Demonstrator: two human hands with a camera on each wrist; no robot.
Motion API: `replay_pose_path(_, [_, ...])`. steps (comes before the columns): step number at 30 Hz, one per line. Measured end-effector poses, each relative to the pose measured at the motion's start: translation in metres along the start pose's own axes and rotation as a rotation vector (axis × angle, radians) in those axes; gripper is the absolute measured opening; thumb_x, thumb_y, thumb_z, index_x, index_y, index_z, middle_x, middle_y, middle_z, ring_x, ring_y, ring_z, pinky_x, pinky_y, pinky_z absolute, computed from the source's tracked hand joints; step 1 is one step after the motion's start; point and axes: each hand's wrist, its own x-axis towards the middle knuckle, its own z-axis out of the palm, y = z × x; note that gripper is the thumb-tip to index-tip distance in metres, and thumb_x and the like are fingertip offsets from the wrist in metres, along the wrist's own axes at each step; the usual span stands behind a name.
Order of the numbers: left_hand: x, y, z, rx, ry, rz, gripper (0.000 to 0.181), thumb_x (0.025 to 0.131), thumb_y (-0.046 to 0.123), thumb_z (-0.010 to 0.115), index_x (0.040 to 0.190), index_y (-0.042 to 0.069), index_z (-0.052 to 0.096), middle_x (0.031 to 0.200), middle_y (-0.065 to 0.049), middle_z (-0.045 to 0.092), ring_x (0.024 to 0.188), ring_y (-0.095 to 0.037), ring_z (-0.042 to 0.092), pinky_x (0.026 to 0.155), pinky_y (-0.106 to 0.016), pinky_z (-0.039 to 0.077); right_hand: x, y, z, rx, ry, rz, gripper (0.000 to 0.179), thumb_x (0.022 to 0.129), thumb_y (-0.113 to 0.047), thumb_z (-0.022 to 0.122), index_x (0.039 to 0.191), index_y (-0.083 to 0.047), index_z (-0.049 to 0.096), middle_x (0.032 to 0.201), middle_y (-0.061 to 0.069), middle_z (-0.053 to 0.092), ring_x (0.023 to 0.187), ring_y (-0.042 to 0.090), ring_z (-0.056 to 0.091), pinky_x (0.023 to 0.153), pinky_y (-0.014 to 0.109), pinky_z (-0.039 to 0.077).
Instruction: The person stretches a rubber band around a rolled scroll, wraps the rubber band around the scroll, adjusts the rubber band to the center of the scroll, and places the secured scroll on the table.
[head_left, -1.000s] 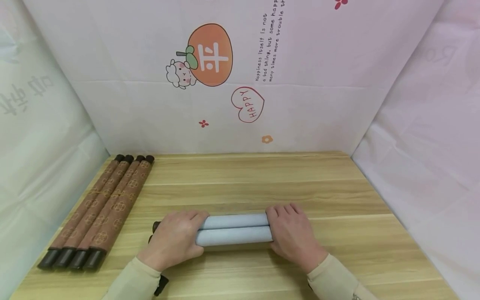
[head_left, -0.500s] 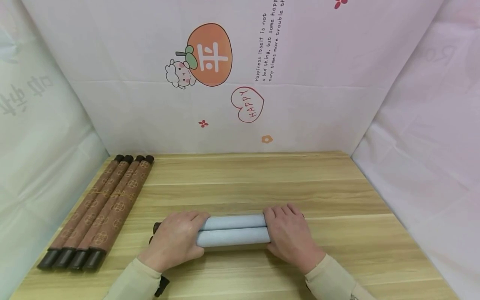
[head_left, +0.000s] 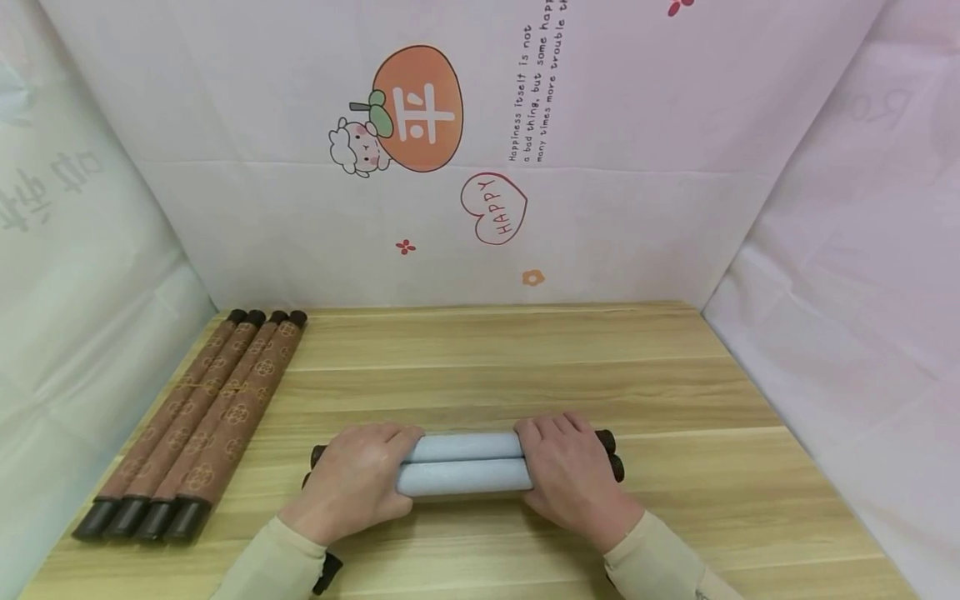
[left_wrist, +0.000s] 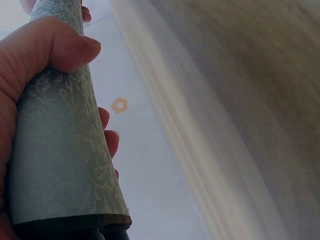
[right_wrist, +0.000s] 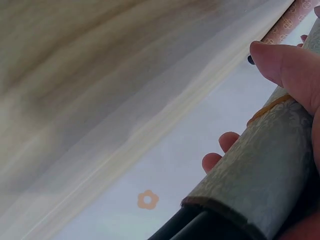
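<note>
Two pale blue scrolls lie side by side, running left to right in the head view at the front middle. My left hand grips both near their left end, thumb on the near side. Around their right part, my right hand holds the pair from above. Dark end knobs stick out past each hand. In the left wrist view, a fine leafy pattern covers the scroll under the thumb. An orange-brown cord circles the roll beside the right thumb in the right wrist view.
Several brown flower-patterned scrolls with black ends lie slanted in a row on the left of the wooden table. White printed cloth rises behind the table and along both sides.
My right hand has slid left along the scrolls, so their dark right ends now show. My left hand has shifted slightly right. The brown scrolls stay put.
</note>
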Motion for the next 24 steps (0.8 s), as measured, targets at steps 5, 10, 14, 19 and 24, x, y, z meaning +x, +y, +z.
replay_pose_path(5, [0.0003, 0.0016, -0.0002, 0.003, 0.003, 0.004, 0.066, 0.055, 0.029, 0.088, 0.116, 0.009, 0.072, 0.101, -0.002, 0.075, 0.084, -0.015, 0.069, 0.072, -0.04, 0.059, 0.002, -0.0039, -0.0016, -0.001, -0.021, -0.002, 0.069, 0.058, -0.037, 0.095, 0.112, -0.009, 0.063, 0.107, 0.009, 0.073, 0.101, 0.03, 0.07, 0.099, 0.052, 0.052])
replay_pose_path(10, [0.0003, 0.0024, -0.0004, 0.004, 0.001, 0.001, 0.067, 0.055, 0.029, 0.088, 0.117, 0.009, 0.072, 0.101, -0.002, 0.075, 0.084, -0.015, 0.069, 0.071, -0.04, 0.059, 0.0035, -0.0064, -0.0024, 0.004, -0.035, 0.009, 0.07, 0.059, -0.038, 0.095, 0.113, -0.009, 0.063, 0.108, 0.009, 0.073, 0.102, 0.03, 0.07, 0.1, 0.052, 0.052])
replay_pose_path(14, [0.0004, 0.003, -0.0003, 0.002, -0.008, 0.0, 0.068, 0.056, 0.029, 0.088, 0.118, 0.008, 0.072, 0.102, -0.003, 0.075, 0.086, -0.015, 0.07, 0.073, -0.04, 0.059, 0.004, -0.0075, -0.0012, 0.002, -0.031, 0.01, 0.069, 0.059, -0.038, 0.095, 0.113, -0.01, 0.063, 0.107, 0.009, 0.073, 0.101, 0.029, 0.07, 0.101, 0.051, 0.051])
replay_pose_path(19, [0.0, 0.0031, 0.0, 0.0, -0.01, 0.002, 0.068, 0.057, 0.03, 0.088, 0.119, 0.008, 0.072, 0.103, -0.003, 0.075, 0.086, -0.015, 0.069, 0.074, -0.04, 0.059, 0.0045, -0.0081, -0.0004, -0.004, -0.015, 0.005, 0.068, 0.058, -0.039, 0.094, 0.112, -0.01, 0.063, 0.106, 0.008, 0.073, 0.1, 0.029, 0.07, 0.101, 0.05, 0.052])
replay_pose_path(24, [-0.0002, 0.0034, 0.0004, 0.001, -0.009, 0.004, 0.068, 0.056, 0.029, 0.088, 0.119, 0.007, 0.072, 0.103, -0.003, 0.075, 0.086, -0.015, 0.069, 0.075, -0.039, 0.059, 0.0045, -0.0095, -0.0004, -0.008, -0.01, 0.004, 0.069, 0.058, -0.04, 0.094, 0.111, -0.01, 0.063, 0.104, 0.008, 0.073, 0.099, 0.028, 0.071, 0.1, 0.05, 0.052])
